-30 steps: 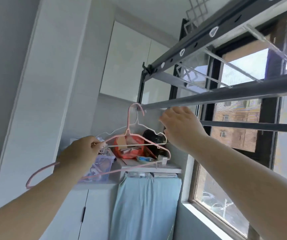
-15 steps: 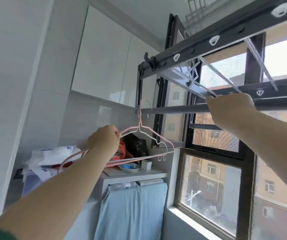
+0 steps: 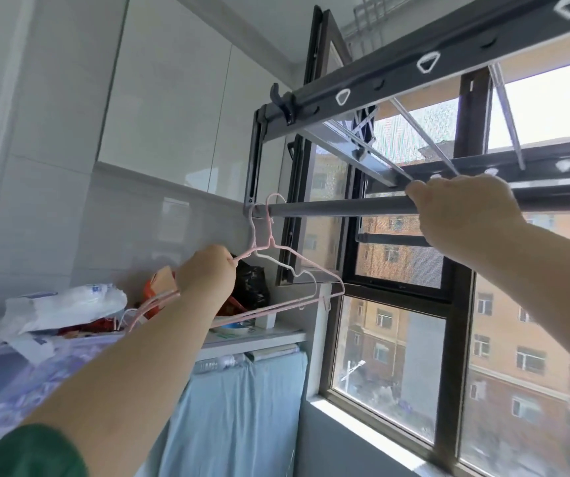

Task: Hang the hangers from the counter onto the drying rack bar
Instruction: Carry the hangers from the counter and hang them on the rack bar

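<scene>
A pink hanger [image 3: 306, 261] and a white hanger [image 3: 287, 266] hang together by their hooks over the far left end of the grey drying rack bar [image 3: 338, 208]. My left hand [image 3: 206, 271] grips the left shoulders of both hangers just below the bar. My right hand [image 3: 462, 210] is curled over the same bar further right, holding it. The counter [image 3: 259, 337] lies below the hangers; my left arm hides part of it.
The rack's dark upper frame [image 3: 397, 75] with white loops runs overhead. A window [image 3: 397, 356] fills the right. On the counter sit a white plastic package [image 3: 67, 306], a black bag [image 3: 252, 284] and red items. A blue cloth [image 3: 242, 407] hangs under the counter.
My right hand moved right along the bar and closed over it. The hanger hooks now sit on the bar's left end, with my left hand still holding the hangers.
</scene>
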Demonstrator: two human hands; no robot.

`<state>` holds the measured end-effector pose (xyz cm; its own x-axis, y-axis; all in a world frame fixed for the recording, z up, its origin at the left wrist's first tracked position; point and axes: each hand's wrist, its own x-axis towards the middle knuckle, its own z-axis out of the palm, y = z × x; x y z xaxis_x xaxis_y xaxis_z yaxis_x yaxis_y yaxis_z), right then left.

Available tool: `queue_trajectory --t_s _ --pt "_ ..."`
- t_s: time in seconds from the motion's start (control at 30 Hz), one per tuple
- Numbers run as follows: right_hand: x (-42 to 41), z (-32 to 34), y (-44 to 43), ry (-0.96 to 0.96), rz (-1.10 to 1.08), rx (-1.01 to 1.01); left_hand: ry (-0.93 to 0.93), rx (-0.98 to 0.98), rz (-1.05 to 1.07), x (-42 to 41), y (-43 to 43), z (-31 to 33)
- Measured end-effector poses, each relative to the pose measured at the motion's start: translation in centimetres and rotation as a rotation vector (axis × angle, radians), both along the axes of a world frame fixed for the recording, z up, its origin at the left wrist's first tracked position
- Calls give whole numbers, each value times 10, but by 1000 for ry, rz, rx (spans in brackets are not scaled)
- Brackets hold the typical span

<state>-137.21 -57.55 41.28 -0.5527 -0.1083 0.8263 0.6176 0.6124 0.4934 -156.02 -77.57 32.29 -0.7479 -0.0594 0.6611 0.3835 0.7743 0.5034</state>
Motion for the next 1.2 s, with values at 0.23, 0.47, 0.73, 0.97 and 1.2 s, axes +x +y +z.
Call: queue_trajectory --t_s 0.23,0.47,0.73,0.97,1.2 --pt "-3 -1 -1 27 45 10 -34 28 -36 -4 -8 -7" --pt "4 0 -9 16 42 -30 -34 -1 -55 2 -11 -13" --pt "9 -3 -14 11 21 -23 -24 -49 -60 2 -10 -19" --pt "9 -14 -13 -11 77 -10 27 7 -154 5 -14 -14" --pt "21 -46 -10 -31 319 -25 269 38 -253 39 -11 -19"
